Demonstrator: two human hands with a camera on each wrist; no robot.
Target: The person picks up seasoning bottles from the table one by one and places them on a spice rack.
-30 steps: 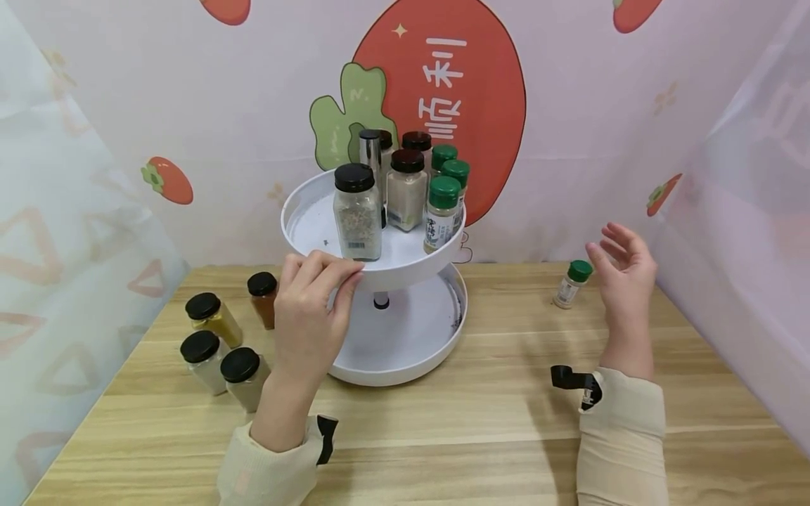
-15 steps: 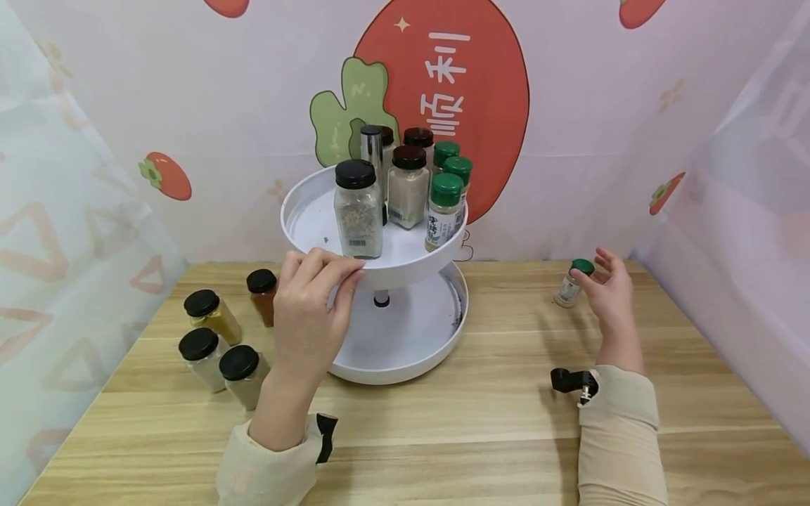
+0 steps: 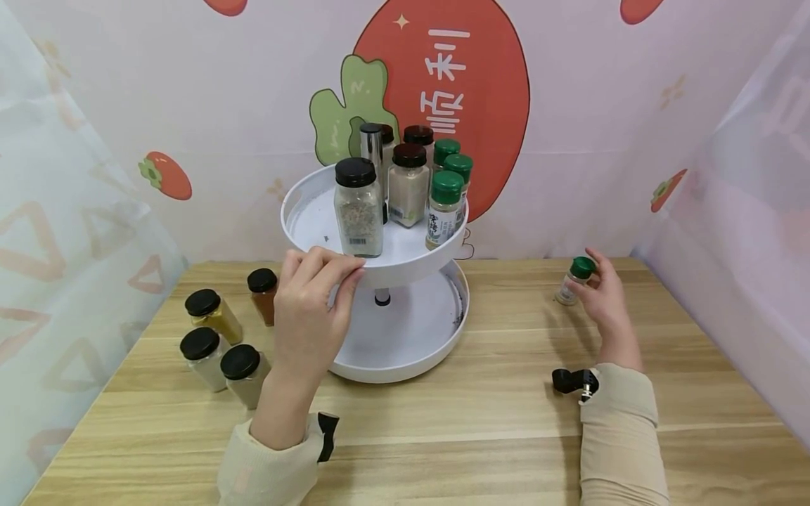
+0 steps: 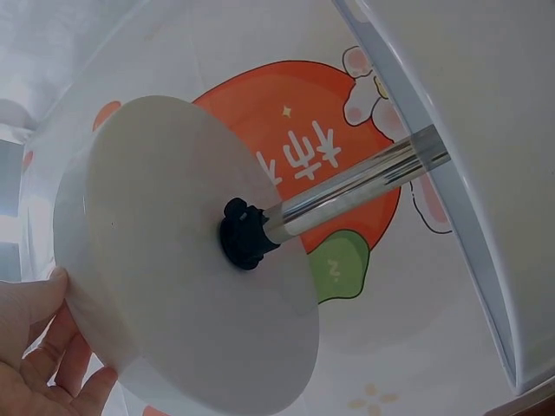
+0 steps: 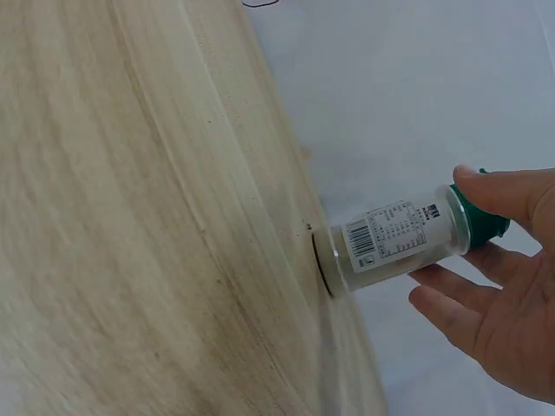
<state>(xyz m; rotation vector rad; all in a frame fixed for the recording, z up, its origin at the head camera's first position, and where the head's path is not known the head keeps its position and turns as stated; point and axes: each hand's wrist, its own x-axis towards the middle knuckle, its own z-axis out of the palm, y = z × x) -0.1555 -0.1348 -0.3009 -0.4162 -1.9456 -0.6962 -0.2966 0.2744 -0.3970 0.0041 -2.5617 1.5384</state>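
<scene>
On the front rim of the upper tier of a white two-tier turntable point(image 3: 411, 273), my left hand point(image 3: 309, 309) pinches the edge between thumb and fingers. The left wrist view shows that tier's underside point(image 4: 191, 260) and the fingertips at its edge. At the right, my right hand point(image 3: 606, 299) holds a small green-capped spice bottle point(image 5: 399, 236), its thumb on the cap point(image 5: 479, 217) and fingers around the far side. The bottle's base is at the table surface. Up on the tier stand a square black-lidded jar point(image 3: 358, 218), dark-lidded jars point(image 3: 408, 193) and several green-capped bottles point(image 3: 441, 221).
Several black-lidded spice jars point(image 3: 245, 379) stand on the wooden table point(image 3: 468, 436) left of the turntable. The lower tier point(image 3: 395, 334) shows a few dark specks. A printed cloth point(image 3: 569, 105) hangs behind the table, with more cloth at both sides.
My right hand has moved down and left to the green-capped spice bottle and closed its thumb and fingers around it. The left hand stays on the turntable's rim.
</scene>
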